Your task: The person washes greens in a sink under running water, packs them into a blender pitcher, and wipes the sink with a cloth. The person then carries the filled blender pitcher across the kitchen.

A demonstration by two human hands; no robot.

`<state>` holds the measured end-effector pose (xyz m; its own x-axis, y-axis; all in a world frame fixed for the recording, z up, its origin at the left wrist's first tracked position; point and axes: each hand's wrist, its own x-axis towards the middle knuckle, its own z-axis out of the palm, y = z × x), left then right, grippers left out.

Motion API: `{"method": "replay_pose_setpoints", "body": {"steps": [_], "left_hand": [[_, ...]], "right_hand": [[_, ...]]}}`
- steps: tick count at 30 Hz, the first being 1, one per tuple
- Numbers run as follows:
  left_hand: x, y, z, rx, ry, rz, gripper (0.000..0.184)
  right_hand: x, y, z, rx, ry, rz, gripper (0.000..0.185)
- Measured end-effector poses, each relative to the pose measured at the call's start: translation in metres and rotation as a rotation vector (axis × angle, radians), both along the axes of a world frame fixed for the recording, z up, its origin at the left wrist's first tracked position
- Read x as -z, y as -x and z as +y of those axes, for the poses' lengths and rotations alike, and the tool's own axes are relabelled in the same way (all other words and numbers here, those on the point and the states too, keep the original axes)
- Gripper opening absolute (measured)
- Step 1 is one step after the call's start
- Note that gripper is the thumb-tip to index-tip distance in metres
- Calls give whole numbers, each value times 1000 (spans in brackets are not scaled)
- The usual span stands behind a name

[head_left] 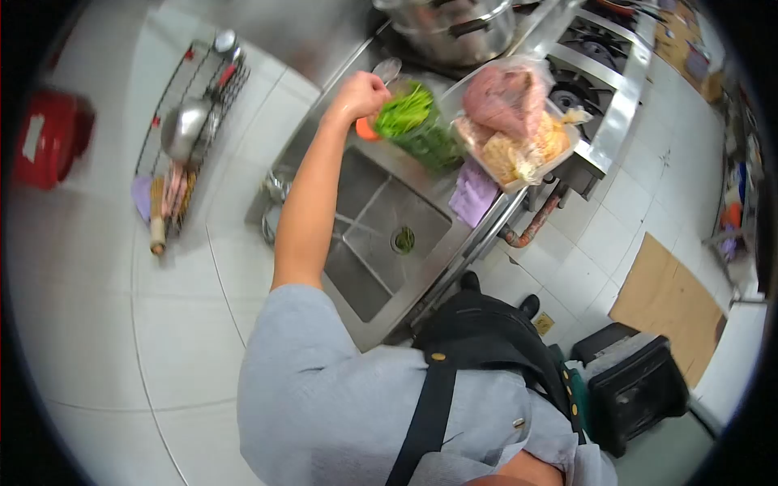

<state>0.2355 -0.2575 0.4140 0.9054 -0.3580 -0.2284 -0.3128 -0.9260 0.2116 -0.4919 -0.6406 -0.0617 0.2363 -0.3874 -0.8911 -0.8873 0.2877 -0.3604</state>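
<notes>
My left hand (362, 97) reaches out over the back rim of the sink (369, 215), fingers curled closed. What they hold, if anything, is too blurred to name. Right beside the fingers are bright green chopped leaves (405, 112) at the top of a clear container (433, 150) with darker greens lower down. Behind the hand is a small clear, rounded item (387, 70). Below it shows part of something orange (366, 130). My right hand is out of view.
A plastic tub (567, 162) holds bagged meat (506, 101) and yellowish bagged food (523, 150). Near it are a purple cloth (472, 192), a large steel pot (454, 32) and gas burners (575, 93). A wire rack (150, 134) with utensils hangs on the tiled wall. A black bin (640, 389) stands at lower right.
</notes>
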Motion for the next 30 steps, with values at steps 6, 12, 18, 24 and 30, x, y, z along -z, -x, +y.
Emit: {"method": "replay_pose_setpoints", "body": {"steps": [6,12,18,24,30], "left_hand": [[106,110,197,-767,750,355,34],[231,40,362,-1026,932,633,16],[336,-24,335,-581,-24,277,30],[541,114,160,-46,408,135,65],[587,142,134,280,226,-109,53]], "right_hand": [[-44,-38,-37,-547,398,-30,8],[-211,-301,28,-618,40,-303,11],[-257,-533,292,-1077,51,-847,14],[-166,-539,364,-1376,462,-1041,30],[-155,-534,378,-1376,690,-1015,27]]}}
